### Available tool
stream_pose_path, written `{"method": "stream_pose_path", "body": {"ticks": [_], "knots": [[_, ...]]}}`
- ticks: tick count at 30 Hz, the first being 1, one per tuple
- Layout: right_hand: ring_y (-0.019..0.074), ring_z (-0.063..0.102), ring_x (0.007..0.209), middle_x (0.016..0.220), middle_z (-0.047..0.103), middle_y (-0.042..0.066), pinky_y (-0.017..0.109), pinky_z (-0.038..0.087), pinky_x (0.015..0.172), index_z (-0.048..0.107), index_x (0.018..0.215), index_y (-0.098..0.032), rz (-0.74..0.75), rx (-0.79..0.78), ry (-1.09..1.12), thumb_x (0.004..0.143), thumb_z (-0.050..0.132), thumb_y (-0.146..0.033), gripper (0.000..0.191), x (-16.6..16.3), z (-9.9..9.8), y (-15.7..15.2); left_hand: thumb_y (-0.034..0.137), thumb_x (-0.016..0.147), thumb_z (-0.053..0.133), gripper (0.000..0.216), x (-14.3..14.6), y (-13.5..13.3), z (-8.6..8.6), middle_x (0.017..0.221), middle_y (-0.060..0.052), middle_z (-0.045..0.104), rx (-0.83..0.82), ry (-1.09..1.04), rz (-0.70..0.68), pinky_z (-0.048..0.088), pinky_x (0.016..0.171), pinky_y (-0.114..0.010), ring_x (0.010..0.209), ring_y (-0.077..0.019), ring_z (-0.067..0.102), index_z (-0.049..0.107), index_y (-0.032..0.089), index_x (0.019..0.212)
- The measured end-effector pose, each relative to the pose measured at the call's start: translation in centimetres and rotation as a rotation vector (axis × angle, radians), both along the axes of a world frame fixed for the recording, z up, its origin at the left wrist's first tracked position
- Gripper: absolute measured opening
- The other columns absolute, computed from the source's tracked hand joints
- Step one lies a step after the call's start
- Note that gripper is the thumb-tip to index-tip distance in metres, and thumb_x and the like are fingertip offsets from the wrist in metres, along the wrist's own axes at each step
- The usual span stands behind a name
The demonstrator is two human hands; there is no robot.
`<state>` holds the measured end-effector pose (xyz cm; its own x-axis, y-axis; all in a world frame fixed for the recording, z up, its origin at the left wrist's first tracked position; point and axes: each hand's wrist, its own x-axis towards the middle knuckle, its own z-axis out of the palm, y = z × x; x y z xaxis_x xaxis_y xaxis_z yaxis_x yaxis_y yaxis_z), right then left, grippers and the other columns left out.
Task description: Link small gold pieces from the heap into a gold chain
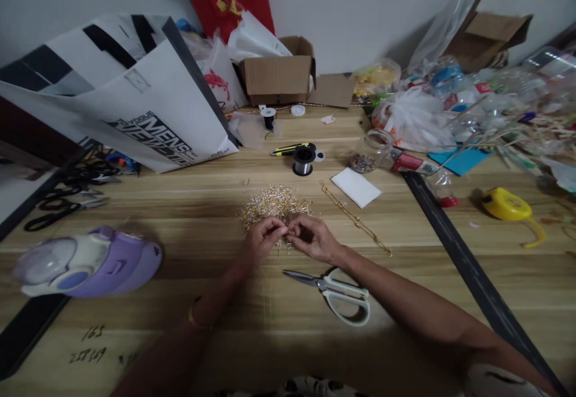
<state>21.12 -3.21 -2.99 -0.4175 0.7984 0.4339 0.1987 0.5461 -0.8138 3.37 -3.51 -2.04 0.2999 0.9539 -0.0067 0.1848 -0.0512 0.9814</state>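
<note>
My left hand (265,238) and my right hand (315,238) meet fingertip to fingertip at the near edge of a pile of small gold and silver pieces (274,202). Both hands are closed in a pinch; whatever lies between the fingers is too small to make out. Below my right hand lies a pair of scissors (335,295) with pale handles, blades pointing left. A gold chain (357,223) stretches over the wood to the right of the pile. Beyond the pile stands a spool of silvery wire (303,161).
A purple and white water bottle (112,262) lies at the left, near black scissors (60,205). Behind are a yellow-black cutter (290,149), a white pad (356,187), a jar of beads (371,151) and a cardboard box (279,76). A yellow tape measure (507,204) sits right.
</note>
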Motion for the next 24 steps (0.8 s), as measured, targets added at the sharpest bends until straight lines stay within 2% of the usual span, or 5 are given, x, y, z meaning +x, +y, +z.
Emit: {"method": "stream_pose_path", "body": {"ticks": [15, 24], "knots": [[0.0102, 0.045, 0.061, 0.068, 0.046, -0.003, 0.022, 0.036, 0.056, 0.055, 0.086, -0.018, -0.003, -0.078, 0.007, 0.081, 0.061, -0.029, 0.014, -0.02, 0.0, -0.28, 0.031, 0.08, 0.058, 0.018, 0.04, -0.09, 0.1, 0.069, 0.0, 0.058, 0.061, 0.021, 0.008, 0.04, 0.063, -0.022, 0.067, -0.012, 0.053, 0.059, 0.014, 0.074], [0.0111, 0.045, 0.061, 0.065, 0.047, -0.002, 0.024, 0.037, 0.057, 0.058, 0.079, -0.017, 0.005, -0.033, 0.007, 0.084, 0.057, -0.025, 0.009, -0.06, 0.08, -0.16, 0.033, 0.08, 0.058, 0.02, 0.04, -0.09, -0.15, 0.071, -0.001, 0.058, 0.1, 0.004, 0.007, 0.042, 0.066, -0.024, 0.069, -0.0133, 0.054, 0.058, 0.014, 0.074]]}}
